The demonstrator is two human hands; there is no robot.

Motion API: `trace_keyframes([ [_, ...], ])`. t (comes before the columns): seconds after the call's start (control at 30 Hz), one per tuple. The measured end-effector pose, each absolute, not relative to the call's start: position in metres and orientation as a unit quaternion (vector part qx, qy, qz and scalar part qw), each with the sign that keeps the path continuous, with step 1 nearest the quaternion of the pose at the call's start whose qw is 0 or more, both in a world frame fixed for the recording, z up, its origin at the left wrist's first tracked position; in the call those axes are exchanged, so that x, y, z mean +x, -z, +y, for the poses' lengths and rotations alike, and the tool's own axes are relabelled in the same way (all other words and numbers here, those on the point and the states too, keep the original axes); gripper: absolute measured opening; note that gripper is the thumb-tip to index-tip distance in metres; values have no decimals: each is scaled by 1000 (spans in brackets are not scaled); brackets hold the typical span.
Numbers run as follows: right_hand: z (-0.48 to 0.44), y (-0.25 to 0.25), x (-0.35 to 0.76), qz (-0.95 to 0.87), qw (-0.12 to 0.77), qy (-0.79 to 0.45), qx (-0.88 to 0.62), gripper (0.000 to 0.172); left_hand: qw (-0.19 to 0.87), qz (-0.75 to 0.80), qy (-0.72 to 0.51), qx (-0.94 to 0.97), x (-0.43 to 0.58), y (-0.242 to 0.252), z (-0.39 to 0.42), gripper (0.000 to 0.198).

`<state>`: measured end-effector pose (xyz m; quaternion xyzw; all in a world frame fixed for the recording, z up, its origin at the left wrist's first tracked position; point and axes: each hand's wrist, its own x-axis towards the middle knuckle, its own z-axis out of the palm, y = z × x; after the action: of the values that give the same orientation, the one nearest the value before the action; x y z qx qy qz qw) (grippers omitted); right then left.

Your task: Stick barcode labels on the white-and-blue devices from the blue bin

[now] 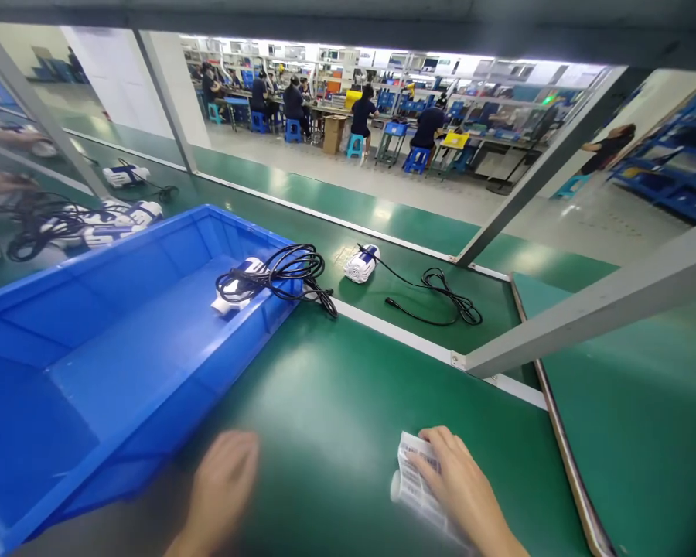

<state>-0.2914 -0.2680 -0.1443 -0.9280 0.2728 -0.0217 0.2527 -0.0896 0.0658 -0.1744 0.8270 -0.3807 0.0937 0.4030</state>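
My right hand lies at the bottom right of the green table, fingers flat on a white printed label sheet. My left hand hovers blurred at the bottom centre beside the near edge of a large blue plastic bin; its fingers are smeared and it seems to hold nothing. In the bin's far corner lies a white and blue device with a coiled black cable draped over the bin wall. A second white device with a black cable lies on the conveyor belt beyond.
Grey metal frame bars cross the right side. More white devices with cables lie at the far left on the belt. Several people sit on blue stools at benches in the background. Blue racks stand far right.
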Motion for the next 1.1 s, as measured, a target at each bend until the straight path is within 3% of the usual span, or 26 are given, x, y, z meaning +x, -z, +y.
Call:
trace_keyframes([
  [0.13, -266, 138, -287, 229, 294, 34, -928, 35, 463, -353, -10, 813, -97, 151, 42, 16],
  [0.27, -250, 121, -267, 144, 359, 30, -922, 35, 520, -325, 197, 765, -115, 128, -4, 18],
  [0.37, -233, 109, -252, 84, 402, 30, -911, 33, 561, -309, 329, 694, -124, 120, -41, 40],
  [0.43, -223, 107, -246, 64, 424, 37, -902, 29, 578, -293, 381, 659, -125, 119, -59, 33],
  [0.53, -215, 112, -248, 96, 480, 51, -871, 15, 615, -232, 398, 640, -122, 121, -72, 33],
  [0.7, -208, 130, -257, 188, 600, 69, -774, 26, 664, -183, 354, 633, -122, 127, -73, 46],
  [0.87, -206, 136, -258, 186, 616, 59, -763, 38, 676, -187, 406, 586, -120, 126, -71, 33],
  [0.97, -205, 138, -258, 190, 619, 65, -759, 35, 660, -198, 453, 566, -117, 124, -72, 33],
  [1.1, -204, 141, -258, 207, 620, 100, -750, 31, 656, -180, 428, 596, -117, 121, -73, 30],
])
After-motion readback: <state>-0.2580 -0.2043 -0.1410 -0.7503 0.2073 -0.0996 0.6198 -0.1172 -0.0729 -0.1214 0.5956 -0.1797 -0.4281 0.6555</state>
